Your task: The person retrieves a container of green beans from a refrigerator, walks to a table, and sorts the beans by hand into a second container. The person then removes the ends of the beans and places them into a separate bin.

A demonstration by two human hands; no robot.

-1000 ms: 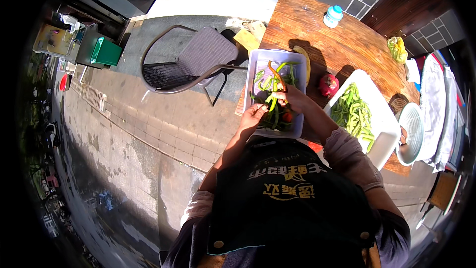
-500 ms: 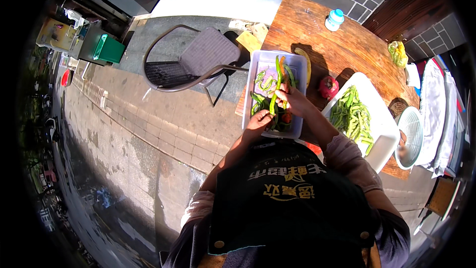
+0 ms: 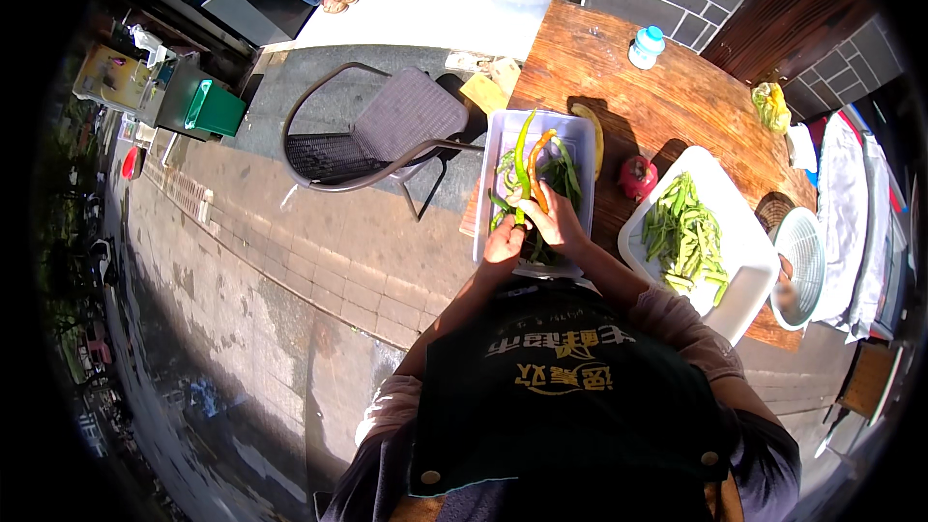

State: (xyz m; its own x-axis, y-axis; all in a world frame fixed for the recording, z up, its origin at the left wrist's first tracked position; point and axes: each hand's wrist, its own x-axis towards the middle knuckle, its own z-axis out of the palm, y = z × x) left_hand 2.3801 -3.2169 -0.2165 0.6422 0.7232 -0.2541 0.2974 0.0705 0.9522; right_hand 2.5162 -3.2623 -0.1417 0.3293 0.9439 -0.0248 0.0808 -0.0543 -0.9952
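A long green chili pepper [image 3: 523, 166] stands up from my hands over a pale lilac plastic tub [image 3: 481, 208]. My left hand [image 3: 504, 242] is closed on its lower end. My right hand [image 3: 558, 223] is closed on the lower end of a bent orange-red chili pepper [image 3: 537, 162], its fingertips also against the green one. More green peppers [image 3: 560, 174] lie in the tub beyond my fingers. My hands hide the tub's near part.
The tub sits on a wooden table [image 3: 667, 87]. Right of it are a yellow banana-like fruit [image 3: 593, 130], a dragon fruit [image 3: 637, 178], a white tub [image 3: 749, 302] of green pods [image 3: 686, 237], and a white colander [image 3: 800, 266]. A grey armchair [image 3: 411, 116] stands left; a blue-capped bottle [image 3: 647, 47] stands behind.
The green pepper now stands further left, with my left hand at its base. My right hand has shifted down and left, and the orange-red pepper shows fully beside the green one.
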